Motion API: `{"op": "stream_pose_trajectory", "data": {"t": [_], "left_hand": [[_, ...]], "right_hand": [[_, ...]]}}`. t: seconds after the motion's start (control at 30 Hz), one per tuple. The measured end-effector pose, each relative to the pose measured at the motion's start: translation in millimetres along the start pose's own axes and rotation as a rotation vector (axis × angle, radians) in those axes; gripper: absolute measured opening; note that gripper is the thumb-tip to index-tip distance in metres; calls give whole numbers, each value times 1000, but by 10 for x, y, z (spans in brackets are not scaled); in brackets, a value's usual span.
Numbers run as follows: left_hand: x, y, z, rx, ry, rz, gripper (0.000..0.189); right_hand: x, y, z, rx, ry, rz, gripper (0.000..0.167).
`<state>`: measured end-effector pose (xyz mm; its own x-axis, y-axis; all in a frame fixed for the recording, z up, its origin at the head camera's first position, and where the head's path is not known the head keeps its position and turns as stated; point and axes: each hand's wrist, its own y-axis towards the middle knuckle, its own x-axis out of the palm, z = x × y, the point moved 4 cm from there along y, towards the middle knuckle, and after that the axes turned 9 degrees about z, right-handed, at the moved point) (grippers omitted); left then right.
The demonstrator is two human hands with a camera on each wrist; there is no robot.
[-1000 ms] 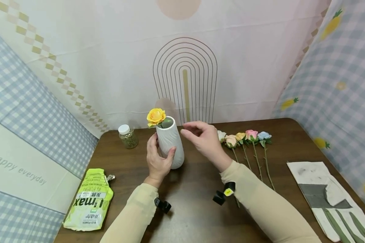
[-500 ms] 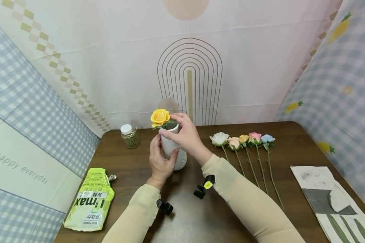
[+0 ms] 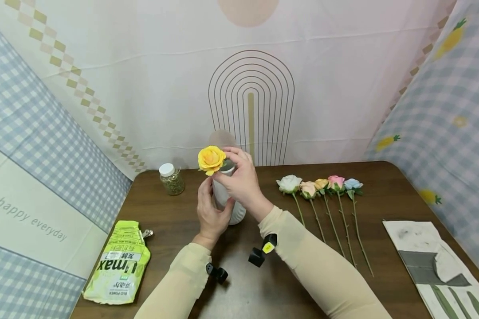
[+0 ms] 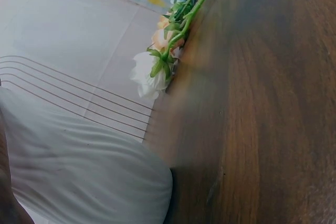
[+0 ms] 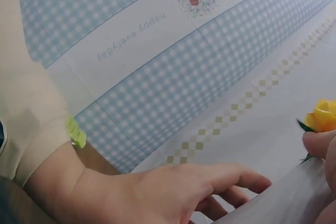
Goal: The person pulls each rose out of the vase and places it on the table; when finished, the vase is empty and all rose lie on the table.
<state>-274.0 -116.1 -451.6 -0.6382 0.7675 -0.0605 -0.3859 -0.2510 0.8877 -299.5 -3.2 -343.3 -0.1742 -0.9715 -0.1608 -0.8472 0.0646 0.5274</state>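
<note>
A white ribbed vase (image 3: pixel 222 195) stands on the brown table, and my left hand (image 3: pixel 212 215) grips its side, thumb in front. A yellow rose (image 3: pixel 211 159) sits in its mouth, the bloom at the rim's left. My right hand (image 3: pixel 242 181) is at the rim, thumb and fingers curled at the base of the bloom, pinching the rose there; the fingertips are partly hidden behind the petals. In the right wrist view the thumb (image 5: pixel 316 142) touches just under the yellow petals. The vase (image 4: pixel 89 166) fills the lower left of the left wrist view.
Right of the vase lie a white rose (image 3: pixel 289 184) and several other roses in peach, yellow, pink and blue. A jar (image 3: pixel 171 179) with a white lid stands back left. A green bag (image 3: pixel 119 263) lies front left, a white-and-grey cloth item (image 3: pixel 427 257) at right.
My right hand has come left from beside the vase to its rim and taken hold of the rose. The bloom has turned toward me. The left hand keeps its grip on the vase.
</note>
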Motion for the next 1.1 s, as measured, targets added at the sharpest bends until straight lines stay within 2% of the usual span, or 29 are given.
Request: {"op": "stream_pose_trajectory", "data": {"t": [0.17,0.33,0.77,0.9,1.1], "left_hand": [[2,8,6,14,-15,3,76],[-5,5,7,13,-13,8,75],[-1,-3,9,-10,-13,10,75],[4,0,13,-11,-13,12,74],[9,-7,13,-12,-8,10,75]], "right_hand": [[-72,5,-39,1,127,50,37],[-94,1,-23,31,176,49,36],[-216,-22,39,84,135,119,29],[-247,-24,59,59,116,132,24],[-279,-38,77,-32,60,137,19]]}}
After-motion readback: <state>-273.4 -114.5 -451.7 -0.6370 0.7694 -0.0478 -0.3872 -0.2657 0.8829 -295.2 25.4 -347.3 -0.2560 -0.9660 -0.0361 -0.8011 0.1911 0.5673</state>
